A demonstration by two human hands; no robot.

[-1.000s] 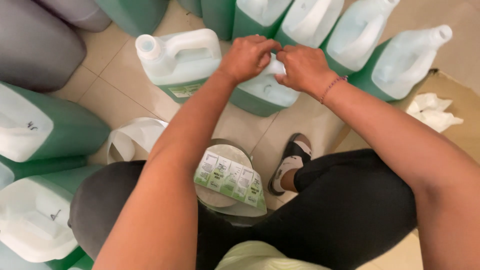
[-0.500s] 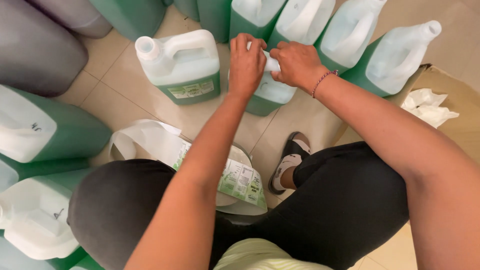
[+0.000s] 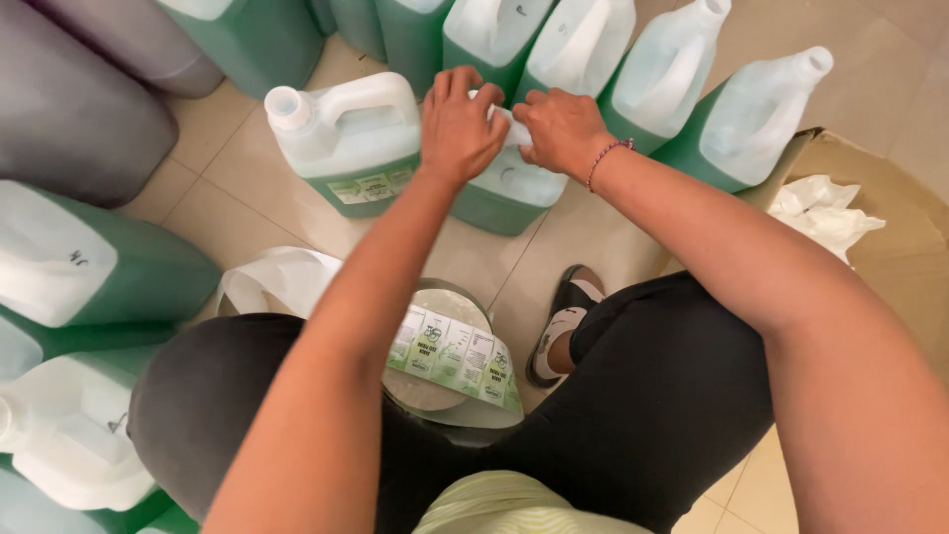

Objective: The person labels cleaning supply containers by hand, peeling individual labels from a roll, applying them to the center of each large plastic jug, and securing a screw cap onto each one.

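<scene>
1. A labelled green jug [image 3: 356, 138] stands on the tiled floor [image 3: 227, 208], just left of both hands.
2. The left hand [image 3: 460, 124] presses on the top of the middle jug [image 3: 509, 183], fingers bent over it.
3. The right hand [image 3: 559, 129] meets it from the right, fingers pinching a white piece there; what it is cannot be told.
4. The middle jug stands upright directly beneath both hands, equally near each.
5. A strip of green labels [image 3: 455, 358] lies on the lap, well apart.

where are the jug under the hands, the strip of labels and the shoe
jug [image 3: 509, 193], head view, green lower body below the hands
strip of labels [image 3: 460, 358], head view, middle of the strip
shoe [image 3: 561, 321], head view, upper of the dark shoe on the tile
</scene>
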